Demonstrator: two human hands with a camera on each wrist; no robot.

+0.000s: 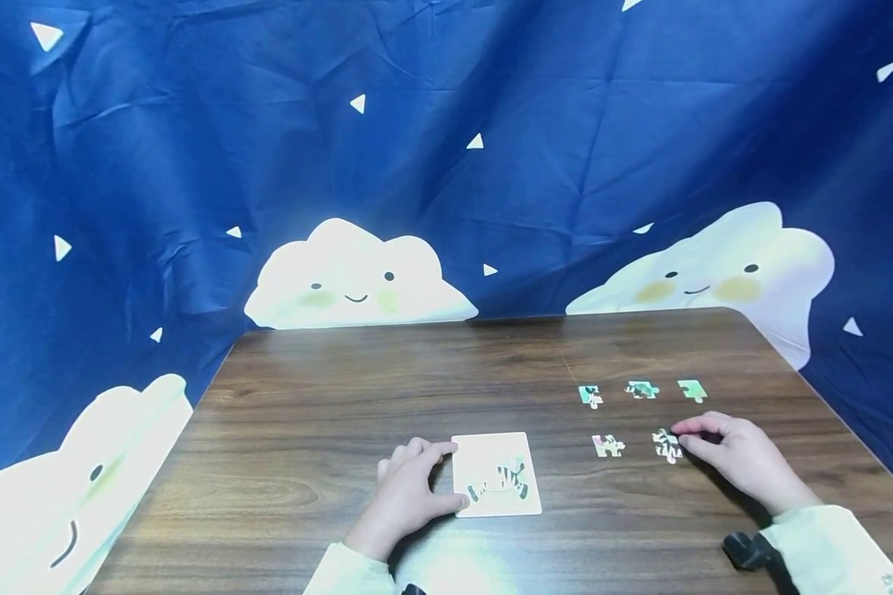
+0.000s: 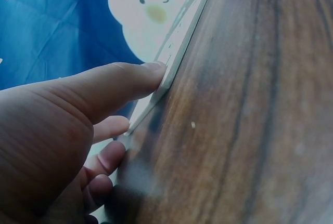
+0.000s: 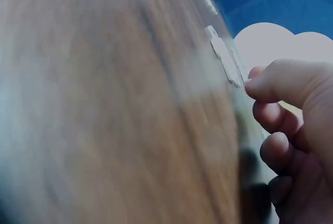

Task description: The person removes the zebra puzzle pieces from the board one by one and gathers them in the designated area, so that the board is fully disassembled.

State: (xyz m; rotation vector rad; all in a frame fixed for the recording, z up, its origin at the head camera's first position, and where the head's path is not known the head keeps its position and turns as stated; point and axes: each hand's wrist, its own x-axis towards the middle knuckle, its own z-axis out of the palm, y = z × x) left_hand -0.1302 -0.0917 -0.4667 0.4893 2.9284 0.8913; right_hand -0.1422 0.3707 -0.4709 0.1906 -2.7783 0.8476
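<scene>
On the table lies a white square board (image 1: 496, 477) printed with part of a striped, zebra-like animal. My left hand (image 1: 409, 494) holds its left side, index fingertip at the upper left corner and thumb at the lower left; the left wrist view shows the thumb (image 2: 125, 81) against the board's edge (image 2: 174, 65). My right hand (image 1: 744, 459) has thumb and index fingertips at the right edge of a black-and-white striped jigsaw piece (image 1: 667, 446). That piece lies flat. In the right wrist view the thumb (image 3: 276, 81) is beside the end of a piece (image 3: 225, 60); firm contact is unclear.
A pinkish-white jigsaw piece (image 1: 608, 446) lies left of the striped one. Farther back sit a teal piece with stripes (image 1: 590, 397), a dark-and-green piece (image 1: 642, 389) and a green piece (image 1: 692, 390). The brown wooden table (image 1: 305, 397) ends before a blue curtain (image 1: 417, 165).
</scene>
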